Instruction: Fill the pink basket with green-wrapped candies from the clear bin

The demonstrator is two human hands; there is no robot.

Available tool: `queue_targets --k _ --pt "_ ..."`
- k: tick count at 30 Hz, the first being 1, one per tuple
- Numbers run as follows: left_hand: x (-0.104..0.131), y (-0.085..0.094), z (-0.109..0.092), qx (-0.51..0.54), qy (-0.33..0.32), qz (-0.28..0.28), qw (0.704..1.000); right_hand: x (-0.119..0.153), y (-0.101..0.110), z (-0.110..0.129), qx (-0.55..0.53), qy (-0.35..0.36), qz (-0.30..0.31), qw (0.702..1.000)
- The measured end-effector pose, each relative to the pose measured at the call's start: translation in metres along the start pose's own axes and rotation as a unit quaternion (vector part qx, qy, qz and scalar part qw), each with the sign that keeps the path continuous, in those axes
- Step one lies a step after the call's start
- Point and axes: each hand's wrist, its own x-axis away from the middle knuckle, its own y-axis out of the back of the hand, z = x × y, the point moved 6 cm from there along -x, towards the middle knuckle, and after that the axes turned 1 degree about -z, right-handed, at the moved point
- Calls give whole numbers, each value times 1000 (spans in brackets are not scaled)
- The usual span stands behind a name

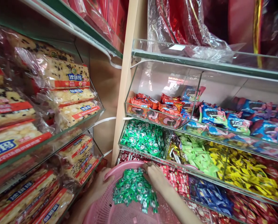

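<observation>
A pink plastic basket [99, 205] with a perforated wall is tilted in front of the shelves. Green-wrapped candies [135, 188] are heaped against its far side, and part of its floor shows bare. My left hand [105, 179] grips the rim on the left, its fingers partly hidden by the wall. At the far right of the rim, my right hand [153, 174] is closed on the edge, beside the candies. Just beyond the basket, a shelf compartment holds more green-wrapped candies [142, 137] of the same look.
Bagged sachima bars [66, 73] fill the shelves on the left. A wooden post [123, 77] stands at the corner. To the right are red snack packs [169, 105], blue packs [213, 115], yellow-wrapped candies [241, 171] and dark blue candies [209, 193], behind clear shelf fronts.
</observation>
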Motion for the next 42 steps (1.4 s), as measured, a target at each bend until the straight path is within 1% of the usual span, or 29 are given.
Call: queue_targets --k 3,6,10,14,16,19,23,28,37,40,42 --pt "0 -3 -2 -27 -24 16 999 1 -3 -2 15 4 -8 1000" --pt "-1 -3 -1 -40 -24 19 999 3 -5 -4 30 1 -6 1000" --pt "0 -5 -1 -42 -28 35 998 5 -7 -5 16 12 -22 1000" --pt "1 -4 0 -49 -40 34 997 8 -12 -9 5 11 -34 999" --pt "1 -4 0 -50 -43 34 997 10 -14 -12 -2 13 -51 999" --pt "1 -4 1 -36 -37 37 998 12 -15 -18 -19 23 -83 996" --pt "1 -3 1 -7 -23 28 999 16 -19 -27 -23 31 -112 993" --pt "1 -4 -3 -15 -19 26 999 17 -21 -27 -16 26 -115 993" --pt "1 -3 -4 -56 -40 28 997 9 -6 -9 -18 -10 -80 997" --pt "1 -4 -3 -45 -46 34 997 11 10 4 -18 0 -84 996" --pt "0 -4 -3 -39 -44 36 998 12 29 16 -31 23 -97 995"
